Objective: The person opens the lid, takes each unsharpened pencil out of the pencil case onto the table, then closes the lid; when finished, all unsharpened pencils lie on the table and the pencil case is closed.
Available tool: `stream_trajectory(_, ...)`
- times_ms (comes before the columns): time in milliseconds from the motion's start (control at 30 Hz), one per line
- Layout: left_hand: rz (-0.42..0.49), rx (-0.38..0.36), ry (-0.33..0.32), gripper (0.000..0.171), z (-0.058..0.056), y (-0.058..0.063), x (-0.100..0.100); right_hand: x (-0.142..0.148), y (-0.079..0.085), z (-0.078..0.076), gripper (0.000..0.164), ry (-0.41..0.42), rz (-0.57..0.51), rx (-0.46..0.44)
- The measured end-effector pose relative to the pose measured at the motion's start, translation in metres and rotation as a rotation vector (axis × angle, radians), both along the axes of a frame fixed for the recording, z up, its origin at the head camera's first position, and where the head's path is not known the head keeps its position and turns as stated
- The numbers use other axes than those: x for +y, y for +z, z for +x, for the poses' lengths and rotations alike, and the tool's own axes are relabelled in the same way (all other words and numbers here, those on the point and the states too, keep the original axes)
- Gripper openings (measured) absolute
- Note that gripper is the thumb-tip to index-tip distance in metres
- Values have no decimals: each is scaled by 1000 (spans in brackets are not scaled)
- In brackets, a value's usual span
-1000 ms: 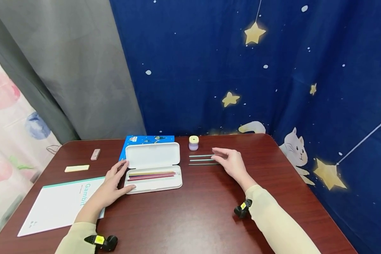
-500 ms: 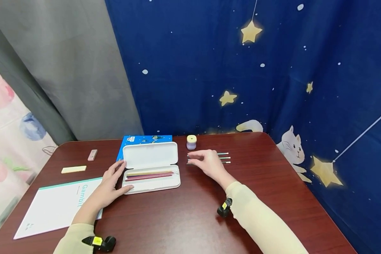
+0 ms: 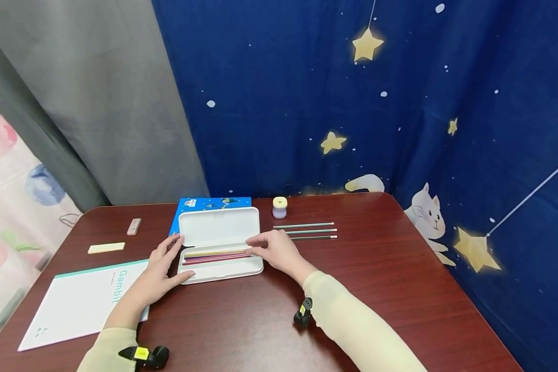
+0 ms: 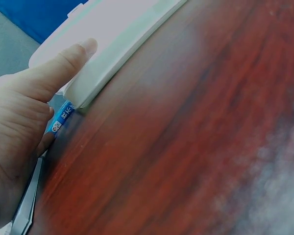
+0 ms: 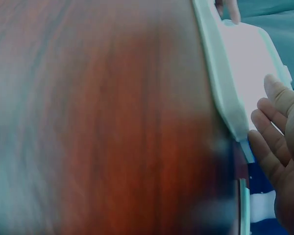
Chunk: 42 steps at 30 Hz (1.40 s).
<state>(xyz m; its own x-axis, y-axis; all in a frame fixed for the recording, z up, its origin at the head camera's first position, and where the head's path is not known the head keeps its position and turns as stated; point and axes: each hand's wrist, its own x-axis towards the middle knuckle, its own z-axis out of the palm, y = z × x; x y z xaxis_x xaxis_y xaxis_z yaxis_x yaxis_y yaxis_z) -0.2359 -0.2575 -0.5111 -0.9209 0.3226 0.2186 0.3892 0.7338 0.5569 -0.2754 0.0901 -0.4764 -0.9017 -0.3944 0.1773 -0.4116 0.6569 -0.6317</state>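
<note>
A white pencil case stands with its lid raised, and several red, yellow and dark pencils lie inside. My left hand rests at the case's left end, its thumb straight on the front rim and its fingers by the lid's edge. In the left wrist view the thumb lies along the case. My right hand reaches over the case's right end, fingertips by the pencils' ends. The right wrist view shows its fingers extended and thumb apart. To the right, three green pencils lie on the table.
Behind the case lies a blue booklet, with a yellow and purple sharpener-like object beside it. At left are a pink eraser, a pale yellow strip and a white notebook. Curtains hang beyond the table.
My right hand has moved left from over the green pencils to the case's right end, uncovering those pencils. My left hand stays at the case, and the head view has shifted slightly.
</note>
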Motion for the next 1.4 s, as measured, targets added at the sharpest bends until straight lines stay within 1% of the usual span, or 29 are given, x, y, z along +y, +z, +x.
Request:
stream_trajectory(100, -1, -2, -1, 102, 0, -1, 0, -5, -4, 0, 24, 0, 32, 7)
stream_trajectory(233, -7, -3, 2, 104, -2, -5, -1, -11, -7, -2, 22, 0, 92, 49)
stream_trajectory(333, -7, -5, 4, 104, -2, -6, -2, -14, -8, -3, 22, -12, 122, 58)
stream_trajectory(467, -3, -4, 4, 104, -1, -4, -1, -17, -10, -3, 23, -32, 128, 44)
stream_trajectory(600, -1, -1, 4, 103, -1, -2, 0, -19, -10, -4, 22, -36, 143, 53)
stream_trajectory(767, -4, -9, 5, 102, -1, 1, -1, -25, -7, -5, 22, -42, 193, 64)
stream_trajectory(933, -3, -12, 9, 102, 0, 1, -1, -31, -3, -4, 19, -43, 265, 96)
stream_trajectory(1033, -3, -11, 10, 102, 0, 1, -1, -32, -3, -3, 15, -47, 295, 121)
stream_trajectory(1167, -5, -5, 7, 101, 1, 1, 0, -34, -5, -2, 10, -53, 318, 154)
stream_trajectory(1400, -11, -7, 17, 103, 0, -2, -1, -37, -9, 1, 9, -88, 322, 224)
